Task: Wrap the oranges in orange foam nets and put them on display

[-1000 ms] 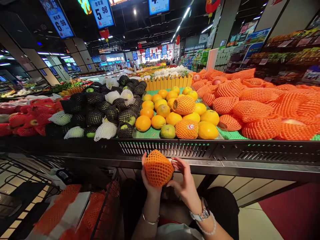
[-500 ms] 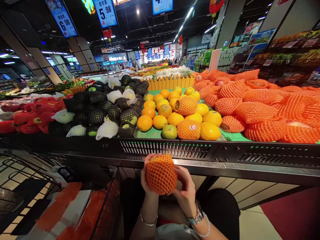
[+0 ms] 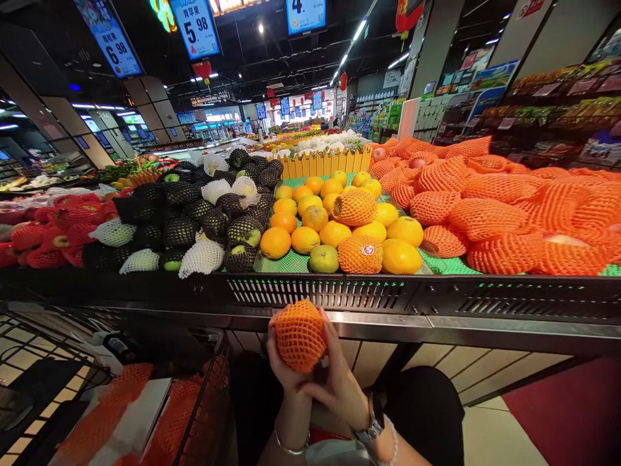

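Observation:
An orange in an orange foam net (image 3: 301,336) is held up in front of the fruit stand, just below its metal edge. My left hand (image 3: 285,372) cups it from the left and below, the fingers partly hidden behind the net. From the right, my right hand (image 3: 342,388) presses its fingers against the fruit's side, while its thumb lies low by the left palm. Beyond the hands, loose oranges (image 3: 275,243) lie on a green mat, some of them in similar nets. One netted orange (image 3: 359,254) at the front bears a red and white sticker.
A black slatted rim (image 3: 315,292) fronts the stand. Black-netted green fruit (image 3: 182,230) is heaped on the left, orange-netted fruit (image 3: 504,249) on the right. At lower left stands a wire cart (image 3: 194,414) with foam nets (image 3: 97,421) and a white box inside.
Both hands have shifted slightly left with the netted orange. The fruit has turned in the hands, and my right fingers now lie straighter along its side.

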Motion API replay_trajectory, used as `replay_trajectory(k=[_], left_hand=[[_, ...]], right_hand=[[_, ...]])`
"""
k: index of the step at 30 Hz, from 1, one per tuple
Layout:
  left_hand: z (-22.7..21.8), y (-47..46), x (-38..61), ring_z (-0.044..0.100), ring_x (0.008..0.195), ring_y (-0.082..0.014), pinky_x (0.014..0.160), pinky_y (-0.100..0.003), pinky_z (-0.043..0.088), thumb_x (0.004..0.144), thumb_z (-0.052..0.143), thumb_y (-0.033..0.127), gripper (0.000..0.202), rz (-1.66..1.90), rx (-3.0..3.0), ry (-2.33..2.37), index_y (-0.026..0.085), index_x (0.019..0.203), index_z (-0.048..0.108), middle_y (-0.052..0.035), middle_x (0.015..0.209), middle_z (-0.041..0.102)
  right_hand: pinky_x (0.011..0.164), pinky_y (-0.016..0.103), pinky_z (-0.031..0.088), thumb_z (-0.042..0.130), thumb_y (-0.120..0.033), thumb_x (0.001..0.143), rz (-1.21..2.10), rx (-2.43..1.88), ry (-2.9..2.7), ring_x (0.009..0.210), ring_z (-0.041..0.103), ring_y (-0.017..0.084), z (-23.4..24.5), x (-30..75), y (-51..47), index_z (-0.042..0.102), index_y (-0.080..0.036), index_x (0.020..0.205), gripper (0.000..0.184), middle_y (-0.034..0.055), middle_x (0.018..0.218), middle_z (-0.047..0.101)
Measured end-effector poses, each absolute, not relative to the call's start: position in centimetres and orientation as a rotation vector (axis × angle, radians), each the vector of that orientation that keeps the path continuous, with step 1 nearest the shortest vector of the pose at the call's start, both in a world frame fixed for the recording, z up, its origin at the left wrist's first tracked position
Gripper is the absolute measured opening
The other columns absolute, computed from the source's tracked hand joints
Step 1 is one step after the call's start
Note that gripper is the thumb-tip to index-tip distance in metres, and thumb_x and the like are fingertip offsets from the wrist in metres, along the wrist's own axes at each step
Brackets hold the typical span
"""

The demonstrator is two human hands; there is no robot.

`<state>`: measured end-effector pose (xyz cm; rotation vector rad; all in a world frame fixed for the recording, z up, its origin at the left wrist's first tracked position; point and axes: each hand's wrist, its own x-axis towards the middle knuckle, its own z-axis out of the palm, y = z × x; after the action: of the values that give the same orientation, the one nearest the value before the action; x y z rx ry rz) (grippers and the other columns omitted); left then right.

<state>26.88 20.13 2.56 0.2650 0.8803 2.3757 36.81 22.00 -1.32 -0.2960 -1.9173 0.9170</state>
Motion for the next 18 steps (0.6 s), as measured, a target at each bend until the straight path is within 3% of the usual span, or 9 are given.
replay_trajectory(k=[2,4,6,10,12,15,18], left_hand=[[2.9,19.7,27.4,0.058,0.112,-0.0204,0.097,-0.032,0.047,0.079,0.065,0.050,0.030,2.510,0.421,0.976,0.026,0.097,0.067,-0.0002,0.117,0.063],[3.5,19.4,28.0,0.056,0.118,-0.0208,0.100,-0.032,0.046,0.079,0.068,0.051,0.036,2.556,0.601,0.995,0.028,0.107,0.065,-0.0015,0.126,0.059],[3.9,19.3,28.3,0.052,0.127,-0.0228,0.104,-0.034,0.044,0.079,0.068,0.053,0.046,2.556,0.708,0.890,0.032,0.118,0.060,-0.0026,0.135,0.055],[3.7,20.0,28.2,0.038,0.141,-0.0274,0.113,-0.042,0.037,0.071,0.065,0.075,0.080,2.430,0.738,0.695,0.036,0.138,0.045,-0.0071,0.148,0.046],[3.2,20.5,27.9,0.040,0.139,-0.0327,0.111,-0.047,0.038,0.062,0.061,0.085,0.100,2.246,0.716,0.650,0.032,0.144,0.039,-0.0126,0.147,0.047],[2.5,21.1,27.4,0.048,0.131,-0.0378,0.108,-0.050,0.040,0.047,0.067,0.087,0.123,2.076,0.695,0.659,0.024,0.148,0.035,-0.0182,0.138,0.054],[2.0,21.4,27.0,0.048,0.132,-0.0382,0.108,-0.050,0.040,0.046,0.071,0.085,0.122,2.002,0.705,0.635,0.024,0.147,0.039,-0.0171,0.138,0.054]], right_hand=[[0.119,0.052,0.027,0.078,-0.039,0.078,0.981,-0.330,-1.756,0.148,0.024,0.034,-1.6,36.4,21.7,0.012,-0.031,0.156,0.102,0.0134,0.160,0.018],[0.114,0.050,0.037,0.073,-0.040,0.082,1.039,-0.399,-1.579,0.140,0.039,0.032,-1.7,36.1,21.3,0.020,-0.031,0.153,0.089,0.0130,0.152,0.035],[0.109,0.047,0.044,0.067,-0.042,0.086,1.084,-0.455,-1.448,0.132,0.049,0.030,-1.6,36.0,21.0,0.022,-0.031,0.152,0.081,0.0130,0.145,0.042],[0.111,0.048,0.040,0.061,-0.049,0.089,1.270,-0.466,-1.297,0.132,0.047,0.028,-1.5,36.0,20.8,0.024,-0.032,0.152,0.076,0.0113,0.144,0.043],[0.112,0.048,0.039,0.060,-0.052,0.089,1.389,-0.463,-1.230,0.130,0.049,0.027,-1.6,35.9,20.9,0.026,-0.034,0.151,0.073,0.0098,0.140,0.047],[0.107,0.047,0.044,0.061,-0.055,0.086,1.596,-0.506,-1.102,0.119,0.056,0.026,-1.9,35.9,21.1,0.027,-0.034,0.151,0.076,0.0096,0.132,0.053],[0.108,0.047,0.043,0.066,-0.061,0.080,1.766,-0.575,-0.983,0.122,0.053,0.027,-1.8,35.8,21.1,0.028,-0.033,0.152,0.086,0.0097,0.133,0.054]])
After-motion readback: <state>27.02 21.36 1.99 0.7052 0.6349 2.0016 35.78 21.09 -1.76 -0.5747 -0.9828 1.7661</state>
